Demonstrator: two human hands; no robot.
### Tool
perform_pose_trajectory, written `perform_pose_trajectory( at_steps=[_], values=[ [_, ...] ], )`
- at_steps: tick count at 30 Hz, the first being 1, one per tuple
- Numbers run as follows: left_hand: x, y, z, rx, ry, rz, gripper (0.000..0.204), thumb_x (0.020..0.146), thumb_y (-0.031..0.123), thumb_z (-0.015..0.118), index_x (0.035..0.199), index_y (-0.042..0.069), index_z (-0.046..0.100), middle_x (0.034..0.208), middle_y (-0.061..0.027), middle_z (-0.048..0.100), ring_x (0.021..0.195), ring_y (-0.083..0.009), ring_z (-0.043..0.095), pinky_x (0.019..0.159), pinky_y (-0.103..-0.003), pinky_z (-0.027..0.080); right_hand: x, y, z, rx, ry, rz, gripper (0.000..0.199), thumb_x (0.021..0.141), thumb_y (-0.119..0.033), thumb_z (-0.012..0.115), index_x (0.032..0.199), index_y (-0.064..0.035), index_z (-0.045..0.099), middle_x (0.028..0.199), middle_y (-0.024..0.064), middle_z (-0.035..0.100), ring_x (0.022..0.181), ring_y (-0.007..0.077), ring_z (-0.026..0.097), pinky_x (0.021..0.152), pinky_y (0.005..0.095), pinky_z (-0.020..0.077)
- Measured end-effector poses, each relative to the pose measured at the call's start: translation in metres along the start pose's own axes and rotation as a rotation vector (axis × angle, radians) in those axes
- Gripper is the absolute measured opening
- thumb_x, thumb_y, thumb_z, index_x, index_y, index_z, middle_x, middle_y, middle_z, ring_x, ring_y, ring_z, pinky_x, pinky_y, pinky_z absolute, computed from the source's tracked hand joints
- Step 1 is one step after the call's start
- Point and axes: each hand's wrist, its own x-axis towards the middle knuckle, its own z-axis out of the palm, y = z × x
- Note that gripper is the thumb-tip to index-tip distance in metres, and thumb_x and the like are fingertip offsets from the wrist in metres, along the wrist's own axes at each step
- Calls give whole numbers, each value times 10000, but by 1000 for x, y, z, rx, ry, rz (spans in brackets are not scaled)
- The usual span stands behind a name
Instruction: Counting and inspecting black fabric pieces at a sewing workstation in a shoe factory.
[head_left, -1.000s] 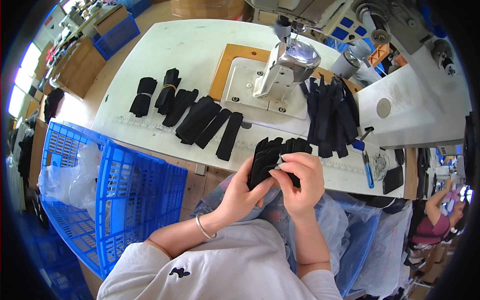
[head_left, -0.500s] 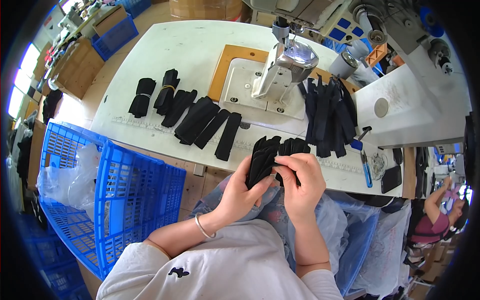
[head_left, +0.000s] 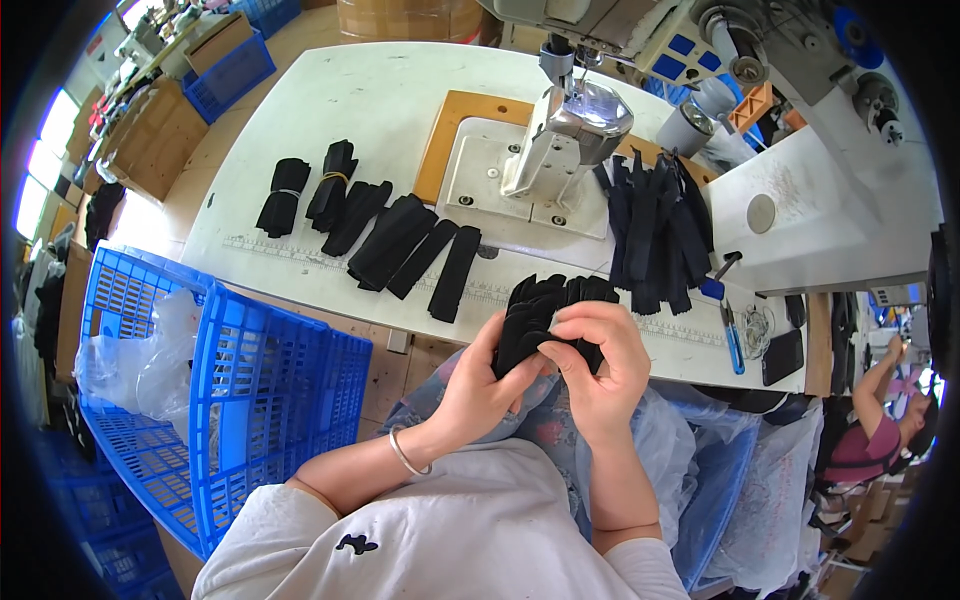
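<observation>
A stack of black fabric strips (head_left: 522, 340) is held in my left hand (head_left: 478, 377), its fingers and thumb wrapped round the lower end. My right hand (head_left: 606, 372) is closed at the stack's right side, thumb and forefinger against the strips' edges. More black strips (head_left: 588, 289) fan out just beyond the right fingers; how far that hand grips them is partly hidden. On the white table (head_left: 350, 100), several flat black strips (head_left: 395, 240) lie in a slanting row. Two banded black rolls (head_left: 284, 197) lie at the row's left end.
A sewing machine (head_left: 575, 135) stands behind the hands, with loose dark strips (head_left: 655, 230) hanging over the table beside it. Blue-handled snips (head_left: 734, 340) and a black phone (head_left: 783, 358) lie at the right. A blue crate (head_left: 270, 400) stands left; a co-worker (head_left: 870, 430) sits far right.
My right thumb and forefinger have shifted slightly along the strips, and the upper ends of the stack have spread and tilted. My left hand stays nearly in place.
</observation>
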Motion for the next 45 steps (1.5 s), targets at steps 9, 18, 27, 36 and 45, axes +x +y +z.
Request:
perform_pose_trajectory(
  at_steps=[9, 18, 27, 36, 45],
  values=[
    [4, -7, -14, -589, -232, -126, 398, 1038, 321, 411, 1314, 35, 419, 1163, -197, 593, 773, -246, 638, 531, -301, 497, 8, 18, -36, 271, 294, 427, 149, 815, 60, 692, 951, 21, 645, 839, 47, 642, 682, 92, 613, 612, 219, 507],
    [8, -8, -15, -550, -221, -136, 312, 988, 169, 542, 1257, 24, 480, 1169, -183, 596, 860, -234, 646, 525, -330, 541, 7, 56, -25, -384, -10, 361, 246, 777, 19, 717, 1015, -22, 668, 948, 81, 658, 797, 192, 629, 721, 288, 501],
    [7, -8, -14, -489, -291, -130, 290, 957, 100, 574, 1212, -5, 485, 1075, -158, 619, 789, -185, 650, 477, -269, 536, 10, 25, -7, 87, -160, 106, 308, 720, 41, 732, 1012, -51, 694, 1159, 100, 584, 916, 196, 593, 770, 295, 483],
    [-2, -6, -14, 259, -194, 171, 367, 952, 55, 555, 1282, -4, 406, 866, -61, 618, 679, -118, 636, 474, -216, 513, 9, -10, -3, -130, -186, 23, 298, 723, -11, 774, 1010, -50, 705, 801, 45, 606, 695, 192, 596, 588, 291, 472],
    [-5, 5, -11, 134, -17, -80, 570, 838, -67, 594, 1354, 21, 366, 861, -44, 669, 622, -73, 569, 486, -227, 433, -3, -10, -13, -25, 52, -226, 152, 719, 35, 726, 845, -28, 668, 879, 82, 667, 686, 192, 591, 594, 293, 474]
  ],
)
